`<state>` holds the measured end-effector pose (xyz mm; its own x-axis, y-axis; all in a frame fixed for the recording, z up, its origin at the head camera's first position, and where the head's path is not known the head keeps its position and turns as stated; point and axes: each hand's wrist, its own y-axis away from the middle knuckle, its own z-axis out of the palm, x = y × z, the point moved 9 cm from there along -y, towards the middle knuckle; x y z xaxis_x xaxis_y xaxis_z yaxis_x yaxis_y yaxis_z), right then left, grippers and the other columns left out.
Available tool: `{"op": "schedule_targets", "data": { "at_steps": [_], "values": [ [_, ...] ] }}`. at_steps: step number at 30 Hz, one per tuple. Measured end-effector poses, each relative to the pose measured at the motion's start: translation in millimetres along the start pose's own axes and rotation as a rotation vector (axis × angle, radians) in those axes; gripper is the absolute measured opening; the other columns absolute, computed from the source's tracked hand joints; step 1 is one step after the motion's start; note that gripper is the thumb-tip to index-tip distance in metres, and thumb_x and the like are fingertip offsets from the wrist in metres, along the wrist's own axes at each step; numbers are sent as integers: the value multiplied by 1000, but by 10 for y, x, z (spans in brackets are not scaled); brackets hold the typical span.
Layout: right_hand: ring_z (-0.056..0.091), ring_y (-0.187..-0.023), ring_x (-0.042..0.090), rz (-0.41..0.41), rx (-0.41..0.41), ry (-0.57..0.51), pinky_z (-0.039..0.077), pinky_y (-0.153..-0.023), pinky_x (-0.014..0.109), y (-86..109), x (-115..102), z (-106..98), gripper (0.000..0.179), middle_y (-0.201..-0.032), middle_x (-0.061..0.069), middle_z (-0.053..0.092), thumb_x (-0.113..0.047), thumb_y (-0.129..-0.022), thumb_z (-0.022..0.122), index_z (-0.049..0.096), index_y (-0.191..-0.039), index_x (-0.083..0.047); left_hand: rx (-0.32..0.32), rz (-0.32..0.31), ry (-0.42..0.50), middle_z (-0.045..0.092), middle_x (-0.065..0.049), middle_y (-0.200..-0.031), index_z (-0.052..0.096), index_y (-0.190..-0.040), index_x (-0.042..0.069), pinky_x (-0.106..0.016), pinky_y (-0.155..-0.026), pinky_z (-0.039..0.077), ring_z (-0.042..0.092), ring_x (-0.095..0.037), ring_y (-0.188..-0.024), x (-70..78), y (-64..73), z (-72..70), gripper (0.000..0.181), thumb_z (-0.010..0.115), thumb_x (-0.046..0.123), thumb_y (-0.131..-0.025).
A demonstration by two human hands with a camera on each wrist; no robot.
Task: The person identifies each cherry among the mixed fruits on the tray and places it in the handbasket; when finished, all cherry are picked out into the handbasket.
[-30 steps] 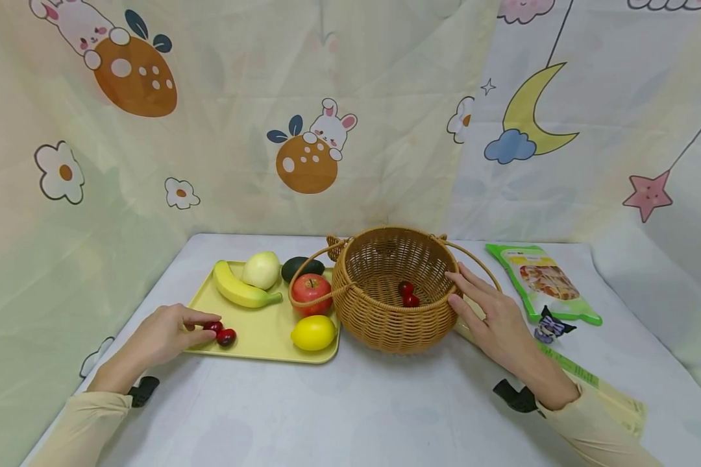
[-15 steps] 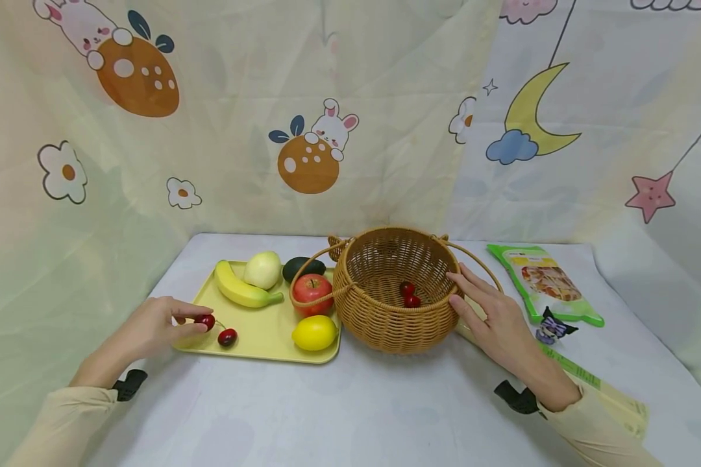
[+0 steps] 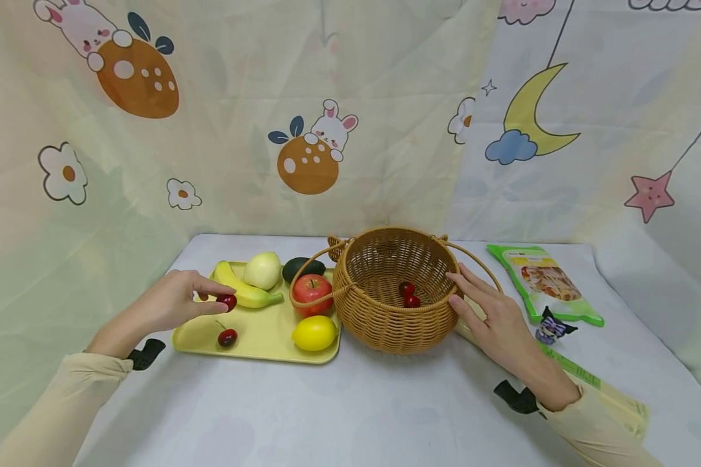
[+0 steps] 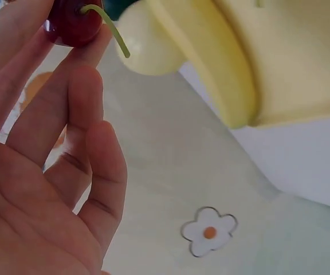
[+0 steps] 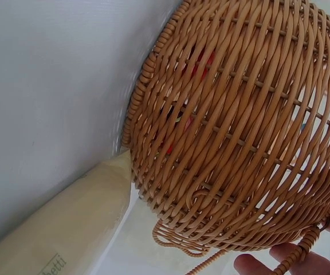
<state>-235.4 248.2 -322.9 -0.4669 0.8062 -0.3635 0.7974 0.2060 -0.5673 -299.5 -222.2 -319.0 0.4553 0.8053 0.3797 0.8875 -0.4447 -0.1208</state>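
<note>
The cherry (image 3: 228, 301) is pinched between the thumb and fingertips of my left hand (image 3: 169, 301), above the left part of the tray (image 3: 269, 352) and in line with the banana (image 3: 251, 297). I think it could slip: it's smooth and round, so a slack or off-centre pinch might shoot it out, and it would likely roll. If I swung it towards the basket (image 3: 394, 327), the handle (image 3: 295, 303) drooping over the apple (image 3: 317, 285) could snag my knuckles or the stem (image 4: 114, 30). The cherry is nearly round, with no clear long axis; the stem gives its direction, and in the left wrist view it leaves towards the right and bends downwards. From my head I can't see that stem. A loose cherry (image 3: 227, 337) lies on the tray just below my left hand, stem pointing back and a little left. The lemon (image 3: 314, 333) sits farther right. My right hand (image 3: 499, 321) rests on the basket's rim with fairly straight fingers, unclenched; leaning too hard there might tip it and disturb the two cherries (image 3: 409, 297) inside. Beyond that hand are the figurine (image 3: 552, 327) and the green bag (image 3: 549, 282).
</note>
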Motion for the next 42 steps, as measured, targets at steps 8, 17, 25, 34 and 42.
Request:
{"op": "schedule_targets", "data": {
  "at_steps": [8, 17, 25, 34, 42],
  "values": [
    [51, -140, 41, -4, -1, 6, 48, -99, 61, 0, 2, 2, 46, -161, 9, 45, -22, -103, 64, 57, -148, -19, -57, 80, 46, 79, 5, -103, 79, -118, 24, -25, -60, 42, 54, -11, -73, 398, -328, -48, 33, 84, 27, -85],
    [54, -137, 42, -14, 11, 18, 51, -98, 59, -3, 5, 6, 45, -159, 13, 46, -21, -102, 64, 59, -146, -14, -150, 181, 67, 79, 8, -110, 80, -118, 27, -27, -66, 48, 62, -14, -87, 967, -738, -93, 29, 81, 24, -89],
    [53, -137, 44, -19, 7, 11, 51, -97, 60, -1, 4, 8, 45, -159, 14, 46, -21, -103, 64, 58, -146, -13, -257, 307, 105, 79, 5, -115, 79, -119, 22, -30, -76, 52, 69, -14, -96, 1536, -1113, -58, 29, 80, 23, -90],
    [52, -139, 43, -4, -1, 11, 50, -100, 61, 7, 9, 15, 45, -160, 13, 45, -22, -103, 63, 58, -147, -13, -402, 323, 158, 78, 8, -114, 77, -122, 26, -23, -68, 48, 67, -6, -86, 1938, -1510, 196, 29, 78, 28, -92],
    [52, -140, 42, 10, -6, 11, 49, -100, 61, 6, 12, 16, 44, -161, 11, 45, -23, -103, 63, 58, -147, -15, -467, 398, 238, 77, -2, -121, 77, -121, 13, -28, -99, 56, 72, -12, -115, 2300, -1819, 441, 30, 78, 20, -92]
  ]
}}
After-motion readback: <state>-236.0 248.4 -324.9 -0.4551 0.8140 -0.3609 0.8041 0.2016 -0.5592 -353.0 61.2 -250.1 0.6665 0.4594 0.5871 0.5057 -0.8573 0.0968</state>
